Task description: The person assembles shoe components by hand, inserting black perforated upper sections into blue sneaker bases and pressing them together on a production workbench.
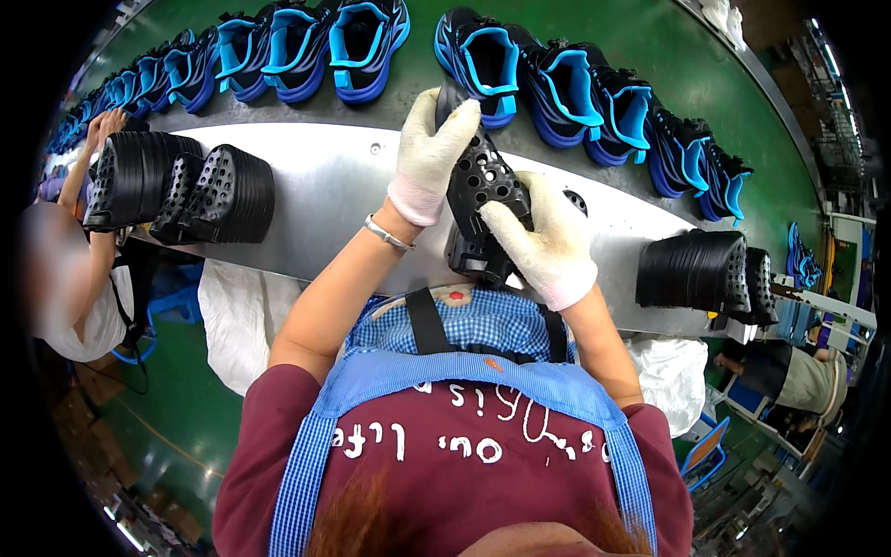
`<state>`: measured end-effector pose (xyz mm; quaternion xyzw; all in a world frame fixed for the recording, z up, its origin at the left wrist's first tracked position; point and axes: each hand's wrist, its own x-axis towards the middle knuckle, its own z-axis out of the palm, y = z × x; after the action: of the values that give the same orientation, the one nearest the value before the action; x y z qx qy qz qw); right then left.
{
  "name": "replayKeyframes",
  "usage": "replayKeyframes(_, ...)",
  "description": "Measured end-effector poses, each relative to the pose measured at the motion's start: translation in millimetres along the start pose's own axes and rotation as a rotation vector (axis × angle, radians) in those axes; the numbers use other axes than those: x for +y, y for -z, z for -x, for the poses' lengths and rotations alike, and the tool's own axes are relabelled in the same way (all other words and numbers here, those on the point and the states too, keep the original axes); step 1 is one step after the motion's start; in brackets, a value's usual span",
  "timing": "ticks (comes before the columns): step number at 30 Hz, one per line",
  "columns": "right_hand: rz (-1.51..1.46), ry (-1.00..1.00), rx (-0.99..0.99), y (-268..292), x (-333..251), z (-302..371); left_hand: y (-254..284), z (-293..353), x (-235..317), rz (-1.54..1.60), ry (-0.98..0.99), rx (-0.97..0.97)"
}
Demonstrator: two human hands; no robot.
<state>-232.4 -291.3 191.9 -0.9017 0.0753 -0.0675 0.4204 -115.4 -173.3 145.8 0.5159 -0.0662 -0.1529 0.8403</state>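
Black holey piece (483, 174) is up over the metal table (339, 162); my left hand (434, 158) clamps its top, my right hand (552, 232) clamps lower down, I think so it won't wobble; black stacks (691, 269) sit both sides, maybe for easy reach.

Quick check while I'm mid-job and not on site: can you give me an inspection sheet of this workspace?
Surface: pale metal worktop, shiny, curved by the lens.
Work items: black perforated piece in hand; similar pieces in a left stack and a right stack; black-and-blue shoes lined up beyond.
Clutter: white cloth below the near edge.
Hands: left hand grips the piece's far end; right hand its nearer part; both gloved.
Cables: none certain.
Surroundings: co-worker at left; green floor.
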Motion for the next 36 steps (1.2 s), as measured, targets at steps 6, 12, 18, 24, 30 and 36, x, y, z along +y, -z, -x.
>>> replayKeyframes(6, 0.076, 0.002, 0.070, -7, 1, -21, -7, -19, 6, -0.166, -0.005, 0.009)
replayKeyframes(12, 0.465, 0.137, 0.142, 28, 20, -71, 26, -56, -30, -0.378, -0.065, -0.127)
replayKeyframes(18, 0.573, 0.086, -0.182, 55, 11, -155, 23, -65, -44, -1.020, -0.445, -0.235)
replayKeyframes(24, 0.706, -0.039, -0.459, 48, -14, -207, 26, -75, -35, -1.114, -0.353, -0.263)
replayKeyframes(30, 0.923, 0.054, -0.253, -18, 9, -213, 26, -83, -40, -1.242, -0.308, -0.253)
replayKeyframes(36, 0.899, 0.085, -0.211, -54, 27, -230, 20, -89, -29, -1.253, -0.119, -0.204)
